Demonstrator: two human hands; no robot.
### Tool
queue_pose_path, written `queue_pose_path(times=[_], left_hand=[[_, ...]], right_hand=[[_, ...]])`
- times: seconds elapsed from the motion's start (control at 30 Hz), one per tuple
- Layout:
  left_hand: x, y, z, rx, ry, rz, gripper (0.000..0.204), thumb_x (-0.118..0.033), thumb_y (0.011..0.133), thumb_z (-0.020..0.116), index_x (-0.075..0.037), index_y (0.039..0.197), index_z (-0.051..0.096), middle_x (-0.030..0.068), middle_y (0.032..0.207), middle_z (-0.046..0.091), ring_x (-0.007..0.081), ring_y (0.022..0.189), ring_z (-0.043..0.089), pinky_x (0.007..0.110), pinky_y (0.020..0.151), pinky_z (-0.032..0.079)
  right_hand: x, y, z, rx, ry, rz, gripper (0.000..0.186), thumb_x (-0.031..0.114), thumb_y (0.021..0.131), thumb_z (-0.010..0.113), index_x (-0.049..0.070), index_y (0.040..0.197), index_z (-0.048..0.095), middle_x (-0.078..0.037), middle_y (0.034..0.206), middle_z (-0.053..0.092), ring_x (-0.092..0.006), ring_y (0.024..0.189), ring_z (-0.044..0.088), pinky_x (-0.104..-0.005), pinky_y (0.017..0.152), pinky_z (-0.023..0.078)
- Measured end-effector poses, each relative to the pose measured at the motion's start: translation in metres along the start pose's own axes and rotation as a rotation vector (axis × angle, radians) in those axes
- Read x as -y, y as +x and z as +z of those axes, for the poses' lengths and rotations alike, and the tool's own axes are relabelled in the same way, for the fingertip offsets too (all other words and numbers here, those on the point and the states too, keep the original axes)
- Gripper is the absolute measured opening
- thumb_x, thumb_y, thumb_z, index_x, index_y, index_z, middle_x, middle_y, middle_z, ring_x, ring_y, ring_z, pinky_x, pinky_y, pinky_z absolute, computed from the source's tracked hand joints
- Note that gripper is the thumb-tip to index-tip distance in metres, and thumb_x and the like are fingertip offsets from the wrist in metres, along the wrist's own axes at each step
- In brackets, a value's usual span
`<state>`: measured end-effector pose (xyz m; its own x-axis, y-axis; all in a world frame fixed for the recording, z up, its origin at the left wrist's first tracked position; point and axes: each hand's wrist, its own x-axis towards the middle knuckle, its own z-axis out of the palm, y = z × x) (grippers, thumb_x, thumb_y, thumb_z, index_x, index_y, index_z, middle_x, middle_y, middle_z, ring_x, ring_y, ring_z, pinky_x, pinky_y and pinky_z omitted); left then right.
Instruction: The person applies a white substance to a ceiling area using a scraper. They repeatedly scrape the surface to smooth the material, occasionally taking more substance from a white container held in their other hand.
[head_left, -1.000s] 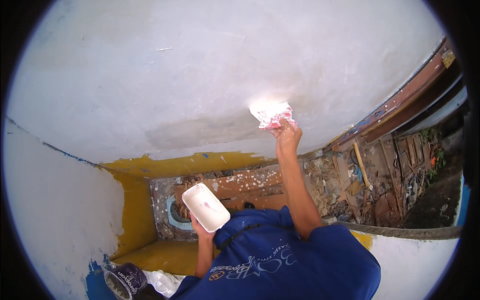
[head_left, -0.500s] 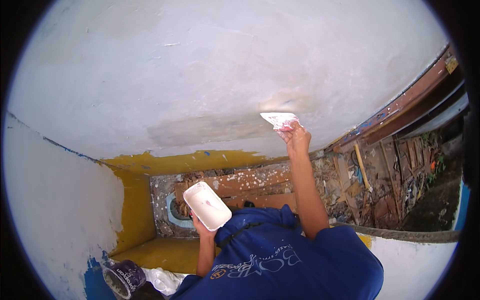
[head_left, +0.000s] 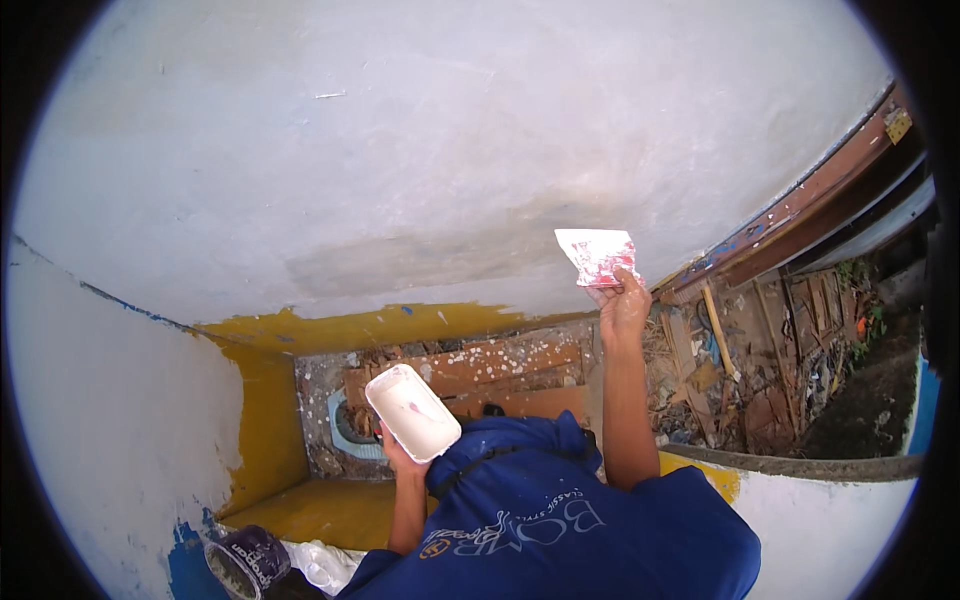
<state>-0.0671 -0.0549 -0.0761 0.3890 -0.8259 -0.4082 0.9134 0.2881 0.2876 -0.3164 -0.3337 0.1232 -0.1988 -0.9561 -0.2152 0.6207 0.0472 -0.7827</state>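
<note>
Pinched in my right hand (head_left: 624, 308) is a red plastic putty spreader (head_left: 600, 254) smeared thickly with white putty. Its broad edge points up toward the white wall (head_left: 380, 150); whether it touches the surface I cannot tell. A greyish patch (head_left: 420, 258) of a duller shade runs along the wall to the left of the spreader. Low in front of my body, my left hand (head_left: 402, 458) grips a white rectangular tub (head_left: 412, 414) by its underside and near side. White residue and a small pinkish streak show inside the tub.
Below the wall's yellow strip (head_left: 380, 322) lie wooden boards (head_left: 480, 368) spotted with white. A pale blue squat toilet (head_left: 345, 432) is at the left. A dark bucket (head_left: 248, 562) and white plastic bag (head_left: 322, 566) stand lower left. Debris and sticks (head_left: 720, 330) cover the ground at right.
My right hand has moved right and slightly down with the spreader, which now turns more of its red, putty-smeared face to view. My left hand and the tub have hardly shifted.
</note>
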Motion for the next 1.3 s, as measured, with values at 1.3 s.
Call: queue_pose_path(times=[1.3], left_hand=[[0.009, -0.014, 0.035, 0.007, 0.068, 0.016, 0.047, -0.041, 0.093, 0.035, -0.011, 0.128, 0.041, 0.0079, 0.121, 0.051, 0.0257, 0.108, 0.053, 0.047, 0.092, 0.044]], right_hand=[[0.068, -0.001, 0.031, 0.19, -0.083, -0.25, 0.022, 0.006, 0.083, 0.05, -0.013, 0.093, 0.051, -0.022, 0.087, 0.06, -0.0282, 0.075, 0.065, -0.0388, 0.062, 0.059]])
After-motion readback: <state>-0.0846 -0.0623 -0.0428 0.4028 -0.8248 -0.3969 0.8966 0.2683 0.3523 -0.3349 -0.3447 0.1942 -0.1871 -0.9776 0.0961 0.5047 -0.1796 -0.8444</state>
